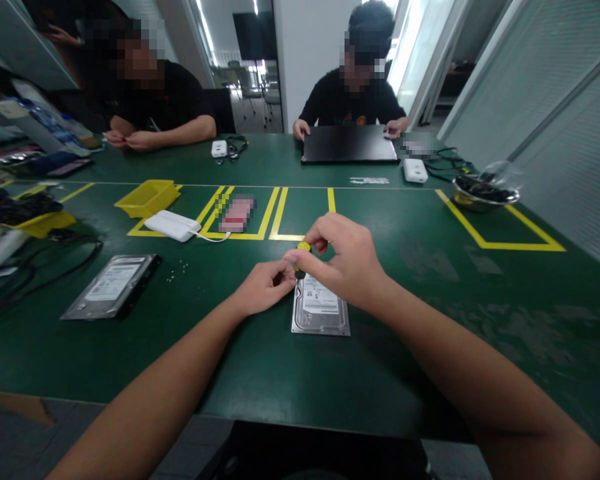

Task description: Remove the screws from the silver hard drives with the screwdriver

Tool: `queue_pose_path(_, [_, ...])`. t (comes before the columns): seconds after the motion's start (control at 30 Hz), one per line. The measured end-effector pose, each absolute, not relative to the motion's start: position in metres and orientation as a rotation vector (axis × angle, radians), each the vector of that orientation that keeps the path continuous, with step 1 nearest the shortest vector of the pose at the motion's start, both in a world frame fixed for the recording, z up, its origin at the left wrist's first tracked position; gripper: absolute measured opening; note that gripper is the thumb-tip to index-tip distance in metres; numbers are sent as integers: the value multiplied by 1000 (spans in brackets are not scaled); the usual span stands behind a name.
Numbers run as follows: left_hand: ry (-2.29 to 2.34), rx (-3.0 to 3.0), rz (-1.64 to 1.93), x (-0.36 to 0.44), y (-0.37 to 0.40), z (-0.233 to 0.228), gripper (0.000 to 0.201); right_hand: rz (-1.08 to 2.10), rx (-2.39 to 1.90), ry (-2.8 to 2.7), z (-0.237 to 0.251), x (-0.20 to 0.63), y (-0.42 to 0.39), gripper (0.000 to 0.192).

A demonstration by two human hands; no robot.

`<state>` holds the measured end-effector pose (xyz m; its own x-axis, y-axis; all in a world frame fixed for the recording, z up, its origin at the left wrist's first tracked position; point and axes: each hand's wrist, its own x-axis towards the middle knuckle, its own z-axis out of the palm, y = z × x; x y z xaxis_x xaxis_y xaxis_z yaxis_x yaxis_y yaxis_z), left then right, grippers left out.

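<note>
A silver hard drive [323,321] with a white label lies flat on the green table in front of me. My right hand [349,259] is closed around a short screwdriver [303,247] with a yellow and black handle, held upright over the drive's far left part. Its tip is hidden. At the drive's left edge, my left hand [261,288] has its fingers pinched together close to the screwdriver; what they grip is hidden. To the left are several tiny screws [177,271] and a second hard drive [109,288], label up.
Beyond my hands are a white power bank [173,225], cabled to a blurred phone-like item [237,214], and a yellow bin [147,198]. A metal bowl [485,195] stands far right. Cables [35,267] lie left. Across the table, one person holds a black panel [350,143]; another sits left.
</note>
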<state>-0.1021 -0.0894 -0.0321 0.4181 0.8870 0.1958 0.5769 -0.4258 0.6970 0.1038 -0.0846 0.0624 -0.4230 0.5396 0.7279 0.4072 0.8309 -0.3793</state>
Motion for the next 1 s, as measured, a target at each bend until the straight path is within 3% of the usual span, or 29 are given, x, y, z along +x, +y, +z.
queue_pose_path(0.23, [1120, 2132, 704, -107, -92, -21, 13, 250, -644, -2155, 70, 107, -87, 18])
queue_pose_path(1.0, [1021, 2172, 596, -107, -92, -20, 10, 337, -503, -2299, 84, 114, -92, 32])
